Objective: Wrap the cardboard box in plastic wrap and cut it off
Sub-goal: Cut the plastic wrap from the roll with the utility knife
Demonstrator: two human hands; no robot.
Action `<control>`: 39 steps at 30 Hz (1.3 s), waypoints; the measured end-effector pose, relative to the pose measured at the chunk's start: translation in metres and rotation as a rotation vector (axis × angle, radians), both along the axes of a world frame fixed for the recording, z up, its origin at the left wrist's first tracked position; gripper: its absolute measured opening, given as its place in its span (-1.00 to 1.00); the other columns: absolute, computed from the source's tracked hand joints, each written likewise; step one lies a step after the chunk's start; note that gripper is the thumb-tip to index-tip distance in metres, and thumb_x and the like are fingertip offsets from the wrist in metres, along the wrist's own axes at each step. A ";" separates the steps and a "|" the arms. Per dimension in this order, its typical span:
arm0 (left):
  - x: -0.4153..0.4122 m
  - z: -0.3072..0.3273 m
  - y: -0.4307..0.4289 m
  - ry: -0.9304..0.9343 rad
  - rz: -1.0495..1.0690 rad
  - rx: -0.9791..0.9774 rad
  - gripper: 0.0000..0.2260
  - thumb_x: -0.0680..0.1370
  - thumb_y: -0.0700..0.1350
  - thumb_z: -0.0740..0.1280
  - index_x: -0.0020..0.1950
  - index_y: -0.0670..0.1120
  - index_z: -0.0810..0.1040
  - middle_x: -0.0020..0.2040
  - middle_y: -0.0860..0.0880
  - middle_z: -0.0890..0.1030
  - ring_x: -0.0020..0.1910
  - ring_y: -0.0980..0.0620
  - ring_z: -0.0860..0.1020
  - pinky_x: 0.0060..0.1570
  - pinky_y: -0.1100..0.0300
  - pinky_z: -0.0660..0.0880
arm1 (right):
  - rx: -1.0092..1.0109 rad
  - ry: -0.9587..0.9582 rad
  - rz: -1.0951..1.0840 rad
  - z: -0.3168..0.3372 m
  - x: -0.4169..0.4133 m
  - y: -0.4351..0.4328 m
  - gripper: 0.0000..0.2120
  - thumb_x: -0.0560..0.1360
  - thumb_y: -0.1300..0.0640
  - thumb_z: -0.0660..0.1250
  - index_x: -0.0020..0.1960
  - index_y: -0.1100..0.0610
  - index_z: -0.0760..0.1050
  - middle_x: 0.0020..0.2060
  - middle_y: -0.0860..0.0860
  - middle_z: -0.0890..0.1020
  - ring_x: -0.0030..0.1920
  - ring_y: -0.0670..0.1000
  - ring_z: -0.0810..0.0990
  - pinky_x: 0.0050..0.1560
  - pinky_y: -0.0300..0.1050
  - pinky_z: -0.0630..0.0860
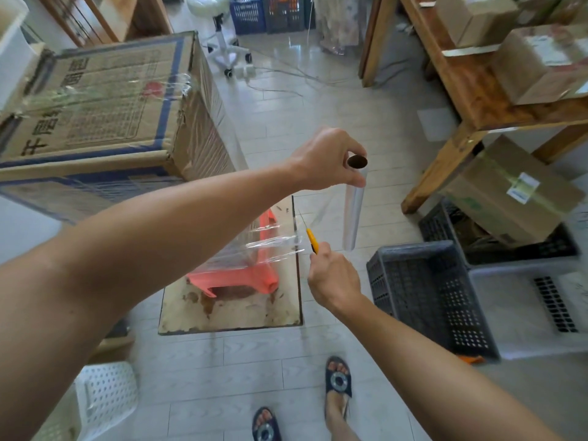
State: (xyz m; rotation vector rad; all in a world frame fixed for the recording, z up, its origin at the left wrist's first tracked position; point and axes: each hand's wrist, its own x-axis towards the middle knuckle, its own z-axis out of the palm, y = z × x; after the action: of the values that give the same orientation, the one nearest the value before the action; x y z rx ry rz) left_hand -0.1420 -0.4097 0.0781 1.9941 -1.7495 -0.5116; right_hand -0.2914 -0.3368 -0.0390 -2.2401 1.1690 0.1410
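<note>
The cardboard box [105, 106] stands at the left on a red plastic stool [254, 275], which lifts it off the floor so that film can pass round its sides; clear film already covers its right and near faces. The left hand [324, 160] curls round the top end of the plastic wrap roll [354, 211] and holds it upright, away to the right of the box, probably to pull the sheet of film [273, 243] taut between roll and box. The right hand [334, 278] grips a yellow utility knife [311, 240], blade pointing up at the taut film just beside the roll, seemingly so the cut leaves only a short tail. The stool rests on a stained board [229, 310] on the floor, with a grey crate [426, 294] to the right
</note>
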 end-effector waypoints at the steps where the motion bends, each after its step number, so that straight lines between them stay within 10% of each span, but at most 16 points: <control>1: 0.002 0.000 0.001 -0.003 0.008 0.000 -0.59 0.39 0.06 0.58 0.17 -0.08 0.69 -0.21 0.05 0.65 -0.27 0.19 0.56 -0.19 0.33 0.55 | 0.015 0.025 -0.002 -0.008 -0.008 0.003 -0.78 0.67 0.09 0.01 0.17 0.17 0.35 -0.13 0.12 0.60 -0.21 0.13 0.52 -0.26 -0.03 0.35; 23: 0.003 -0.029 0.018 0.071 0.120 -0.088 -0.65 0.41 0.00 0.57 0.13 -0.11 0.70 -0.29 0.01 0.64 -0.28 0.05 0.63 -0.13 0.10 0.62 | 0.070 0.072 0.095 -0.072 -0.029 0.007 -0.80 0.69 0.07 -0.04 0.10 0.13 0.31 -0.23 0.07 0.57 -0.34 0.07 0.51 -0.40 -0.08 0.33; 28: 0.003 -0.036 0.021 0.077 0.146 -0.097 -0.72 0.41 0.01 0.56 0.03 -0.11 0.71 -0.26 -0.04 0.68 -0.27 0.03 0.64 -0.16 0.04 0.60 | 0.096 0.125 0.058 -0.081 0.002 -0.006 -0.80 0.67 0.11 0.00 0.15 0.19 0.33 -0.07 0.15 0.60 -0.07 0.21 0.59 -0.20 0.04 0.41; 39: 0.011 -0.053 0.030 0.120 0.201 -0.092 -0.80 0.40 0.02 0.57 -0.11 -0.07 0.68 -0.41 0.12 0.55 -0.42 0.25 0.51 -0.37 0.41 0.38 | 0.098 0.409 0.207 -0.114 -0.031 -0.008 -0.83 0.60 0.27 0.17 0.18 0.18 0.29 -0.17 0.07 0.47 -0.20 0.10 0.49 -0.26 -0.03 0.37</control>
State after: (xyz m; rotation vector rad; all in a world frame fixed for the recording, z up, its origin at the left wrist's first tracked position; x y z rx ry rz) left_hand -0.1311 -0.3792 0.0250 2.0031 -1.4557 -0.4648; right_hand -0.3219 -0.3447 -0.1532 -2.3027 1.0966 0.7533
